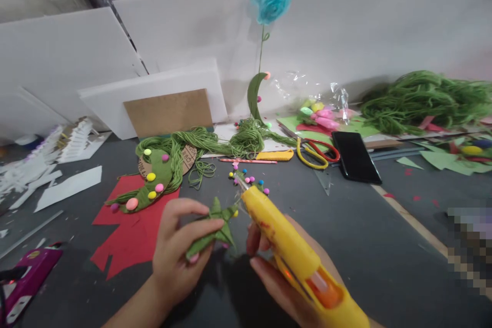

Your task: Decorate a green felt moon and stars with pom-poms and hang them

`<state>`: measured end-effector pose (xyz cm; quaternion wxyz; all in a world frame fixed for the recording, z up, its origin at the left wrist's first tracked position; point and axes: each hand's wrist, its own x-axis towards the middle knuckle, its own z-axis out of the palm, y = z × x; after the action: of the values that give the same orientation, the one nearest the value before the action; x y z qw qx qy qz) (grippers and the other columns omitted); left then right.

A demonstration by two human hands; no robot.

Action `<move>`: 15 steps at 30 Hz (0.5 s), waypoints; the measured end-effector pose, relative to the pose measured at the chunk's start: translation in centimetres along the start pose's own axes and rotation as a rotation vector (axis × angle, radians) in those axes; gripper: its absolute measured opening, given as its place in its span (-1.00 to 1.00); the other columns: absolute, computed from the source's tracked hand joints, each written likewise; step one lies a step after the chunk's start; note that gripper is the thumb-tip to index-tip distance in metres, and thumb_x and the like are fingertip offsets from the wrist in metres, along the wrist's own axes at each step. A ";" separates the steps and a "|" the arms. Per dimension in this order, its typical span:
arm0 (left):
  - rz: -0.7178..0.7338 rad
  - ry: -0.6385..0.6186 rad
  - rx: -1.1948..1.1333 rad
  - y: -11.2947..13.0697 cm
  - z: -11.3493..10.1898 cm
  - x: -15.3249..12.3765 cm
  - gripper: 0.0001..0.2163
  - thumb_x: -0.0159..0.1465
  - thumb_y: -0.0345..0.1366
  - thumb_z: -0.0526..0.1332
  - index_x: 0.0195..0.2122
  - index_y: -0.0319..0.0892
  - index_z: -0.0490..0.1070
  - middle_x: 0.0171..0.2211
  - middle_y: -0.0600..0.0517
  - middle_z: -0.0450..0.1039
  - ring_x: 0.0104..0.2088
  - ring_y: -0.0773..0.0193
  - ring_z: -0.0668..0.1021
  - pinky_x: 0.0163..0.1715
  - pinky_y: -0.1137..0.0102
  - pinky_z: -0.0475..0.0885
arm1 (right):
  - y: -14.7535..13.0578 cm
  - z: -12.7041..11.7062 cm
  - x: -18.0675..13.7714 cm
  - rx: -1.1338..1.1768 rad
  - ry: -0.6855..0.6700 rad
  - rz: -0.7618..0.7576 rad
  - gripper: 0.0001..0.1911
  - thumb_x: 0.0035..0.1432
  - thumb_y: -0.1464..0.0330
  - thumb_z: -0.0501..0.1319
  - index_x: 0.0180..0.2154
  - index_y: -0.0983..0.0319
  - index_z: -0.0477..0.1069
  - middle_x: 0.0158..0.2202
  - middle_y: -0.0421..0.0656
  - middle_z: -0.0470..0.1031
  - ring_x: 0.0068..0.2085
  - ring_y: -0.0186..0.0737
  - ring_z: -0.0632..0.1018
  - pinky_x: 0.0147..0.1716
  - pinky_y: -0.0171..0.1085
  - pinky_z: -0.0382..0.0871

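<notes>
My left hand (179,248) grips a green yarn-wrapped star (217,228) with small coloured balls at its edges. In my right hand (269,271) is a yellow hot glue gun (284,230), its nozzle tilted up and away to the left. Just beyond the nozzle several small coloured pom-poms (251,180) lie on the dark table. To the left, a green crescent (159,177) dotted with pom-poms rests over cardboard and red paper (134,238).
Green yarn (246,138), a yellow utility knife (274,155), scissors (311,154) and a black phone (355,156) line the back. A blue flower (272,2) stands behind. At left lies a purple power strip (33,282); more green yarn (426,100) is piled at right.
</notes>
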<state>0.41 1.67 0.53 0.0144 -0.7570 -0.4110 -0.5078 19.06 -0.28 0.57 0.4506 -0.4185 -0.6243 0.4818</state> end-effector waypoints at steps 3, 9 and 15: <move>-0.569 -0.279 -0.407 0.1 1.1 0.0 -0.92 0.10 -0.45 0.22 -0.45 -0.18 0.49 -0.46 0.07 0.39 -0.42 0.33 0.48 -0.41 0.44 0.40 | 0.1 -0.6 0.8 -0.096 0.130 -0.022 -0.90 0.03 0.39 0.18 -0.38 0.14 0.26 -0.38 -0.22 0.38 -0.36 -0.26 0.44 -0.31 -0.28 0.33; -1.286 -0.387 -1.034 0.6 2.6 -0.6 -0.95 0.00 -0.41 0.29 -0.47 -0.24 0.47 -0.52 0.07 0.43 -0.47 0.34 0.48 -0.41 0.42 0.40 | 1.0 -0.8 2.4 -0.070 0.048 0.241 -0.73 -0.05 0.22 0.27 -0.38 0.19 0.23 -0.45 -0.23 0.36 -0.43 -0.27 0.39 -0.40 -0.28 0.30; -1.446 -0.344 -1.149 0.6 3.0 -1.1 -0.86 -0.02 -0.41 0.34 -0.39 -0.25 0.51 -0.42 0.02 0.50 -0.42 0.35 0.50 -0.36 0.43 0.40 | 1.3 -1.3 3.5 0.232 0.014 0.383 -0.86 -0.09 0.36 0.26 -0.46 0.23 0.32 -0.46 -0.26 0.33 -0.39 -0.31 0.39 -0.32 -0.31 0.28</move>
<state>2.91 1.91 -1.53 -0.7416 -0.2735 -0.4643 -0.3995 19.63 3.59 -0.02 0.4004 -0.4779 -0.4708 0.6242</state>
